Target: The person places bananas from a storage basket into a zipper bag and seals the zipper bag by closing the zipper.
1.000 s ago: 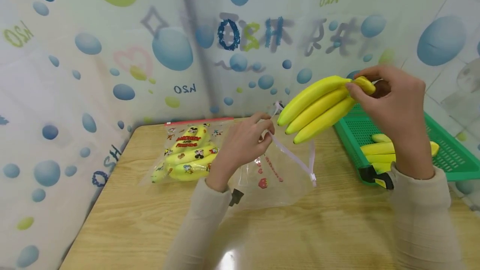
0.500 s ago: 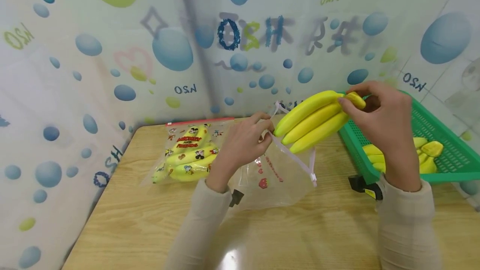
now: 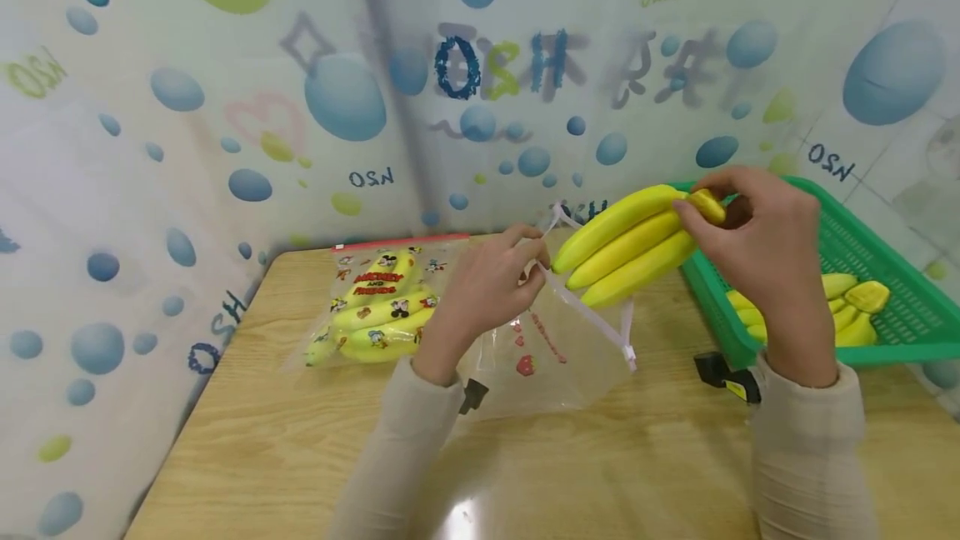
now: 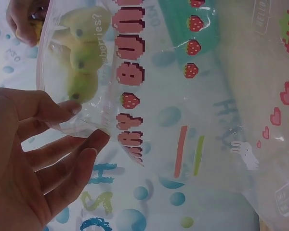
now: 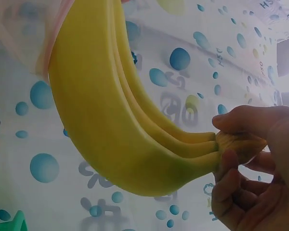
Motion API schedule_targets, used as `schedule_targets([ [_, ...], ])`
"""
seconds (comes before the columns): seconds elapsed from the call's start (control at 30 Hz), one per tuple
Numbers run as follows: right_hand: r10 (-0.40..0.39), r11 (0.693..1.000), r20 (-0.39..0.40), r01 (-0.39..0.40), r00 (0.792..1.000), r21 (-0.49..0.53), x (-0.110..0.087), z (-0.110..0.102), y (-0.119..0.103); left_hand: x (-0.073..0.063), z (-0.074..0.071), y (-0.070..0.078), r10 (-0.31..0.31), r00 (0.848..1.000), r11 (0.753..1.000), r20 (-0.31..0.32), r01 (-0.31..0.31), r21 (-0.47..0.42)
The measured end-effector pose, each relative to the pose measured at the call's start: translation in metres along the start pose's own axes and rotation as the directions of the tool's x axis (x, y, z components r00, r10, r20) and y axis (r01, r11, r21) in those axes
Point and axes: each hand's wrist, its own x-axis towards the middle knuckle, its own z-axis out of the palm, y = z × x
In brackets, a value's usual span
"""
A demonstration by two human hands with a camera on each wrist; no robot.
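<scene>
My right hand (image 3: pixel 765 252) pinches a bunch of three bananas (image 3: pixel 630 244) by its stem, the tips slanting down to the left at the mouth of a clear zip bag (image 3: pixel 570 357). With thumb and fingers, my left hand (image 3: pixel 491 286) pinches the edge of that bag and holds its mouth apart. In the left wrist view the banana tips (image 4: pixel 82 62) show through the printed plastic, beside the left hand (image 4: pixel 43 154). The right wrist view has the bananas (image 5: pixel 101 110) with their far ends behind the bag's edge (image 5: pixel 53 43), and the right hand (image 5: pixel 255 163) on the stem.
A second zip bag (image 3: pixel 382 307) with a red zip strip and bananas inside lies left of my left hand. At the right stands a green basket (image 3: pixel 918 352) holding more bananas (image 3: pixel 858 315). A printed curtain (image 3: pixel 345 157) hangs behind the wooden table (image 3: pixel 300 448).
My right hand has brought the bananas down and left from above the basket to the bag's mouth. My left hand has stayed in place on the bag's edge.
</scene>
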Motion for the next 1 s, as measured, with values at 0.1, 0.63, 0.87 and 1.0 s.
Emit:
schedule_targets([
  [0.1,-0.003,1.000,-0.004,0.003,1.000,-0.027,-0.0016,0.0003,0.0000,0.0009,0.0019,0.0011,0.005,1.000,1.000,0.012,-0.005,-0.007],
  [0.63,-0.003,1.000,0.141,0.003,0.990,0.004,-0.0025,0.0085,-0.0023,0.0029,0.0056,0.0041,0.019,1.000,1.000,0.017,-0.018,-0.010],
  [0.87,-0.006,1.000,0.285,0.001,0.958,0.018,-0.0028,0.0086,-0.0057,0.0024,0.0071,0.0034,0.027,1.000,1.000,0.010,-0.027,0.003],
  [1.0,0.009,1.000,0.397,-0.019,0.918,0.022,-0.0037,0.0061,-0.0070,0.0019,0.0065,0.0032,0.032,0.999,1.000,0.008,-0.032,-0.001],
])
